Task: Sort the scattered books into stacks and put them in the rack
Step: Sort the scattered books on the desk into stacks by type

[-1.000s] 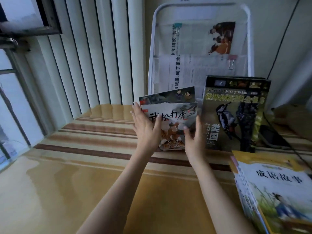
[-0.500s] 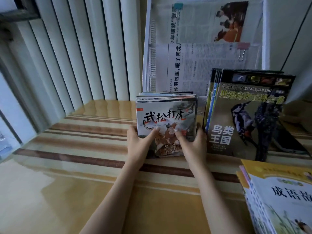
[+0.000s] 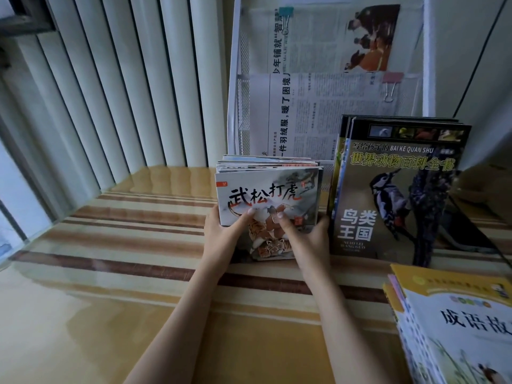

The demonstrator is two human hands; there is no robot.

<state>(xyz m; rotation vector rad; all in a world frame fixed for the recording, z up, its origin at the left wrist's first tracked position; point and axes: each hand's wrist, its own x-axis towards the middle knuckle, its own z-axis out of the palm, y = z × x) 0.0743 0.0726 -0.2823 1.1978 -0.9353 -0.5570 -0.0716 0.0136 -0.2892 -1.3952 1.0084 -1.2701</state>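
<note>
A stack of small picture books [image 3: 285,187], its front cover showing a tiger, stands upright at the foot of the white wire rack [image 3: 234,87]. My left hand [image 3: 224,231] grips the stack's left lower edge, thumb on the cover. My right hand [image 3: 307,239] grips its right lower edge, thumb also on the cover. To the right, several large dark bird books [image 3: 393,189] lean upright against the rack. A stack of yellow-and-white books [image 3: 454,325] lies at the lower right.
Newspapers [image 3: 327,101] clipped with binder clips hang in the rack. White vertical blinds [image 3: 116,87] cover the left wall, with a window at far left. The table has a striped glossy cover [image 3: 124,245]. A black cable runs down the right wall.
The loose, fanned small books have been squared into one upright stack. Both hands slid down from the covers' sides to the stack's lower edges. The view moved closer and lower.
</note>
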